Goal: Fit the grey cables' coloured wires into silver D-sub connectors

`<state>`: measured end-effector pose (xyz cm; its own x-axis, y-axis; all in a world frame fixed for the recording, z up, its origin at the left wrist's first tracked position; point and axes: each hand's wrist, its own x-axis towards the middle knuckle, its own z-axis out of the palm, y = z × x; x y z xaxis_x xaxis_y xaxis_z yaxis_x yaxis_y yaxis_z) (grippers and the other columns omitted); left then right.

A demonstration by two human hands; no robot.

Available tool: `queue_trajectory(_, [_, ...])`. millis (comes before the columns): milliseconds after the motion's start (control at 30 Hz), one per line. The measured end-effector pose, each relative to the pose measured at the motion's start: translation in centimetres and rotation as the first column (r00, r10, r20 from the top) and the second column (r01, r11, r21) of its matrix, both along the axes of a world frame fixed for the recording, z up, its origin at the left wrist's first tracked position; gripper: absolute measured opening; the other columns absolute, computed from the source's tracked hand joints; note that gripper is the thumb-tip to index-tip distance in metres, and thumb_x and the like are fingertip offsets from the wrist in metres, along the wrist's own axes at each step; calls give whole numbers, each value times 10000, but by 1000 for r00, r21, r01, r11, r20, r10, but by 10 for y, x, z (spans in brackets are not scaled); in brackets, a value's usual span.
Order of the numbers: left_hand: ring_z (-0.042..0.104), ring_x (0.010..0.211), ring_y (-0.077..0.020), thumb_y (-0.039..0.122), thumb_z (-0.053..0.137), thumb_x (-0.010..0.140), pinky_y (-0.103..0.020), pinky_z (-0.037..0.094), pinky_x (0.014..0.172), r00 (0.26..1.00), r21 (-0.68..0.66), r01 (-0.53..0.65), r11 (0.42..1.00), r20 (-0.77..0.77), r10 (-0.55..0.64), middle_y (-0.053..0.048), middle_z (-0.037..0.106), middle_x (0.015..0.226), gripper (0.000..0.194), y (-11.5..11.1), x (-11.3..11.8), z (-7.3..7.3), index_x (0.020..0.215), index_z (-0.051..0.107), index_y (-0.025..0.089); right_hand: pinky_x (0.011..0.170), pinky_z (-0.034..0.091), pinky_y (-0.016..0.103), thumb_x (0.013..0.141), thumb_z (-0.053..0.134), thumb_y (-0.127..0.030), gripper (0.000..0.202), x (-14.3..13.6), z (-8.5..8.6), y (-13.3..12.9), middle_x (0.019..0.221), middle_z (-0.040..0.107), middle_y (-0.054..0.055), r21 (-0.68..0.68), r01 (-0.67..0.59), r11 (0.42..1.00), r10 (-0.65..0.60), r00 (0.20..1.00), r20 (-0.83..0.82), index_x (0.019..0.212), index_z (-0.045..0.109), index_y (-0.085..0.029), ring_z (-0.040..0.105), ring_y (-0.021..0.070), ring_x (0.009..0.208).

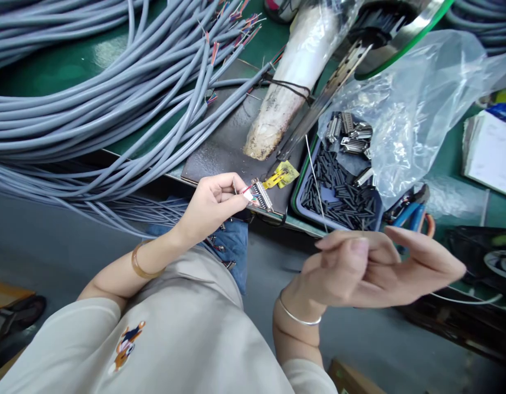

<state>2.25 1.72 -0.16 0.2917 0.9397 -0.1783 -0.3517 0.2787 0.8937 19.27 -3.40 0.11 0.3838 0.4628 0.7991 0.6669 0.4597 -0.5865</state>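
Near the bench edge my left hand (220,202) pinches the wired end beside a metal multi-pin connector (261,196). A yellow clip (279,176) touches the connector's far side. Thin coloured wires show between my fingertips and the pins. My right hand (363,268) is raised in front of the bench, palm up, thumb and index tips close together around a thin wire or strand (316,183); the other fingers are curled or partly extended. Beyond it a blue tray (296,203) holds black tubes (338,189) and several metal connectors (355,145).
Bundles of grey cable (113,115) cover the left of the green bench. A wrapped white post (288,71) and a solder reel (400,33) stand behind. Blue-handled pliers (411,215), a plastic bag (425,104) and papers (490,148) lie at right.
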Motion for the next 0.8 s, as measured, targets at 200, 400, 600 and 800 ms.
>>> queue_trajectory(200, [495, 489, -44, 154, 713, 704, -166, 418, 490, 999, 9, -32, 999, 24, 32, 45, 573, 565, 124, 1, 3, -2, 658, 599, 165, 753, 662, 311, 875, 717, -101, 202, -11, -16, -3, 1009, 807, 17, -312, -164, 936, 221, 962, 158, 1025, 677, -230, 796, 188, 854])
queue_trajectory(400, [557, 606, -83, 150, 718, 704, -180, 446, 536, 981, 111, -106, 988, -151, 122, 5, 620, 652, 139, 2, 5, -4, 636, 597, 155, 766, 644, 293, 881, 690, -100, 167, -14, -25, 10, 1018, 799, 21, -295, -174, 940, 249, 938, 240, 910, 600, -238, 779, 166, 893])
queue_trajectory(600, [550, 627, -79, 146, 687, 711, -185, 457, 565, 960, 197, -142, 970, -211, 183, -10, 649, 731, 109, 4, 9, 0, 649, 597, 157, 740, 641, 290, 858, 710, -79, 202, -14, -26, 19, 1020, 808, 28, -238, -173, 956, 234, 937, 258, 923, 602, -236, 784, 169, 871])
queue_trajectory(800, [529, 609, -75, 172, 710, 722, -180, 431, 536, 951, 212, -130, 969, -250, 182, -20, 657, 743, 130, 7, 8, 2, 645, 607, 151, 765, 636, 304, 859, 718, -91, 187, -14, -25, 24, 1019, 814, 19, -231, -188, 955, 241, 943, 231, 933, 629, -238, 785, 174, 869])
